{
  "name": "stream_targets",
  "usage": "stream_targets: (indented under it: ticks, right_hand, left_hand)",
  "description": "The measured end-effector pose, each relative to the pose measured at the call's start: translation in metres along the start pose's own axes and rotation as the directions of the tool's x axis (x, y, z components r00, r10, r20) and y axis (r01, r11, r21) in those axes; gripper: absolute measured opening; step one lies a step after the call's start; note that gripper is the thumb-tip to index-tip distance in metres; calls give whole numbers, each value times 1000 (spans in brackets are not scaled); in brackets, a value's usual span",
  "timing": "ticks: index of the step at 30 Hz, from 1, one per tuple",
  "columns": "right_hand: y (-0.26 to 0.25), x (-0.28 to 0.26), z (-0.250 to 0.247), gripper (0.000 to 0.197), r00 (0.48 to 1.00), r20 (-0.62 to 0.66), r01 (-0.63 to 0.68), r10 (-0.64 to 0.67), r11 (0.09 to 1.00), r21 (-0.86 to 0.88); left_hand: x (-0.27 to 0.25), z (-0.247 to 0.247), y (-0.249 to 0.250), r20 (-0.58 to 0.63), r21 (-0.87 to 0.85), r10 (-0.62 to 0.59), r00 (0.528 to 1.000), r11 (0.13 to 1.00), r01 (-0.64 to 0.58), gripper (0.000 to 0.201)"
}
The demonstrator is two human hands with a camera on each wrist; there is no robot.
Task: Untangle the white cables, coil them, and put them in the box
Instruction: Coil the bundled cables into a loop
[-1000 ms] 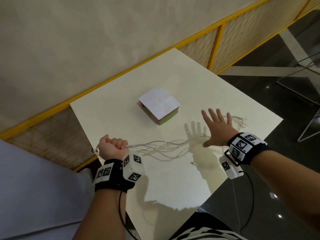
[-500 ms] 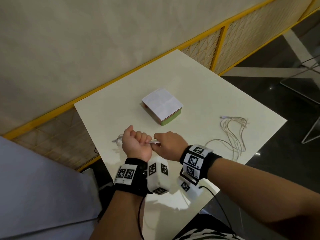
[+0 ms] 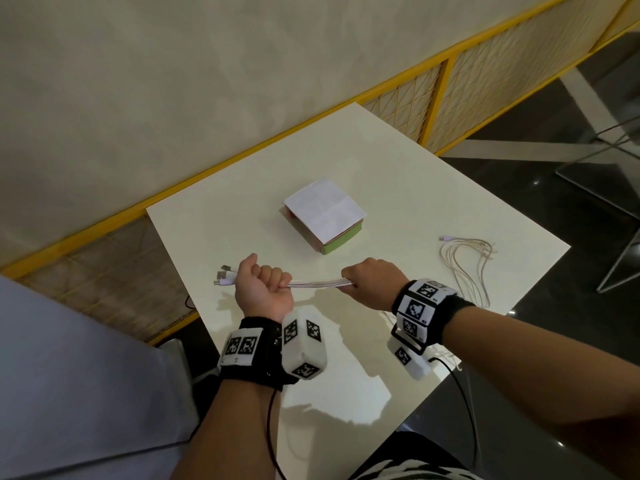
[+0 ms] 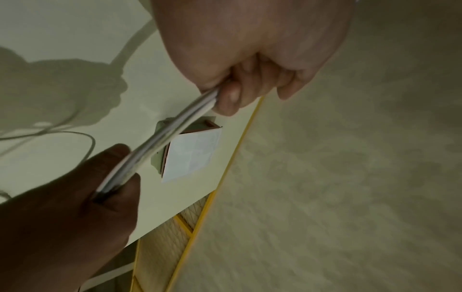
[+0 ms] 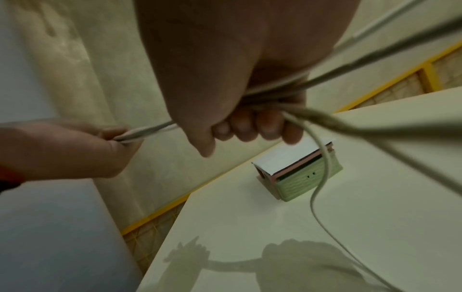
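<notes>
My left hand (image 3: 265, 284) (image 4: 240, 87) grips a bundle of white cables (image 3: 317, 283) (image 4: 160, 142) in a fist above the table's near left part; their plug ends (image 3: 225, 276) stick out to its left. My right hand (image 3: 369, 284) (image 5: 247, 126) is closed round the same bundle a short way to the right, and the cables run straight between the two fists. The rest of the cables (image 3: 464, 268) trail from the right hand to loose loops near the table's right edge. The box (image 3: 325, 220) (image 5: 300, 171), green with a white paper lid, sits behind the hands.
The white table (image 3: 381, 161) stands against a yellow-framed mesh fence (image 3: 446, 81) and a beige wall. Dark floor and a metal frame (image 3: 620, 161) lie to the right. A grey surface (image 3: 69, 375) is at my left.
My right hand came in from the right with open fingers, closed on the cables next to the left fist, and has now slid right along them, stretching a straight span between the hands.
</notes>
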State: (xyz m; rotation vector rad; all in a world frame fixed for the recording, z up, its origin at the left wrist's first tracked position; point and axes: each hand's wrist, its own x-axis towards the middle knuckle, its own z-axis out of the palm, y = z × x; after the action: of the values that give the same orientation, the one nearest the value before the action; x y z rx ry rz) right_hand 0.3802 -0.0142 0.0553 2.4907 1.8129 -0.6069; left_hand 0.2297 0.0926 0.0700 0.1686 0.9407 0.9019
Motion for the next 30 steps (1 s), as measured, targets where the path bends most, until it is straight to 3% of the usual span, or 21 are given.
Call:
stream_targets:
  ticks: [2,5,7,8,11,12,16,21,25,26,28,30]
  right_hand:
    - [6,0,1,26,1000,19,-24,22,997,72]
    - [1,-6,-4,79,996,-29,90,-87,988,124]
    - [-20,-9,-8,89,984,-55,177,-169,958,226]
    - [-31,-8,-6,80,982,-26,187,-188,939,290]
    - [-49,-3,-2,21,974,116,107,-195,846,523]
    - [-49,-1,-1,16,973,138,74,-188,811,580]
    - [-46,1,-5,20,977,111,88,-182,817,570]
    - [-40,3,-16,27,973,109,153,-203,922,355]
    - [-34,-1,-38,25,960,151,190,-237,942,276]
    - [-32,-1,-44,26,957,161,195,-242,945,261]
    - [-26,1,-52,26,955,179,191,-235,953,234]
    - [-21,5,-58,25,959,194,168,-205,967,190]
  left_hand:
    - [-2,1,0,17,12,13,1000,1000,-13,54]
    - [-7,2,-7,27,19,30,999,999,-30,51]
    - [-10,3,-15,49,24,21,999,999,-23,49]
    - [-11,3,-18,62,17,14,998,1000,-15,49]
    - [-9,2,-14,82,-13,24,996,1000,-23,49]
    - [-7,0,-11,77,-19,28,997,999,-27,49]
    - [-3,-14,-1,72,1,-40,997,999,40,45]
    - [-1,-28,9,24,249,-138,990,960,128,29]
    - [-1,-36,26,-17,401,-149,989,905,143,24]
    - [-1,-38,29,-22,440,-123,992,890,121,21]
    - [-4,-42,34,-6,579,20,1000,815,-13,37]
    - [-9,-39,34,139,712,185,973,664,-228,43]
